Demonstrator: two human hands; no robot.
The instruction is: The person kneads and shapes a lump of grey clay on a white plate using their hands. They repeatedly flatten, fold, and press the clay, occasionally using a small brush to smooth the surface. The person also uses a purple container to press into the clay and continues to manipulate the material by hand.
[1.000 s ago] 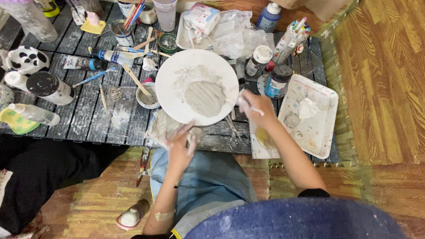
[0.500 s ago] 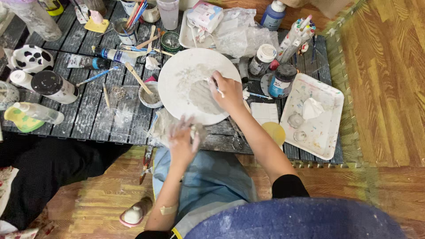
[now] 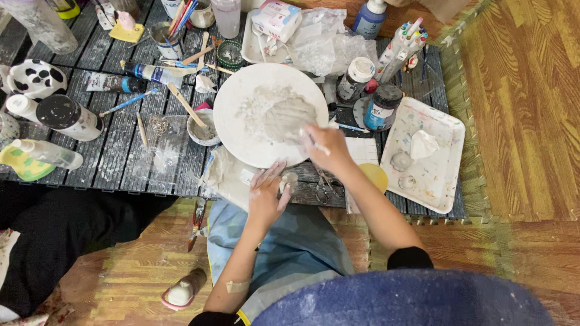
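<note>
Your two hands are apart. Your right hand (image 3: 323, 148) is closed on a thin white tool (image 3: 315, 145), with its tip on the grey patch of the plate (image 3: 241, 111); the tool's tip is hidden under your fingers. Your left hand (image 3: 267, 194) lies flat, fingers spread, at the worktop (image 3: 115, 145) edge, just at 6 o'clock from the plate. A small pale lump (image 3: 289, 179) sits at its fingertips; whether the hand touches it cannot be told.

Count one round white plate, centre of the worktop. One small bowl (image 3: 202, 130) with a wooden stick (image 3: 184, 104) sits at 9 o'clock from the plate. One white tray (image 3: 444, 175) with paint spots lies at 3 o'clock. Two jars stand at 2 o'clock from the plate: one white-lidded (image 3: 356, 77), one black-lidded with a blue label (image 3: 382, 107). One blue bottle (image 3: 368, 17) at 1 o'clock is cut off by the frame's top edge. One yellow disc (image 3: 376, 176) is partly covered by your right forearm. Scissors (image 3: 324, 186) at 5 o'clock are hard to make out.
</note>
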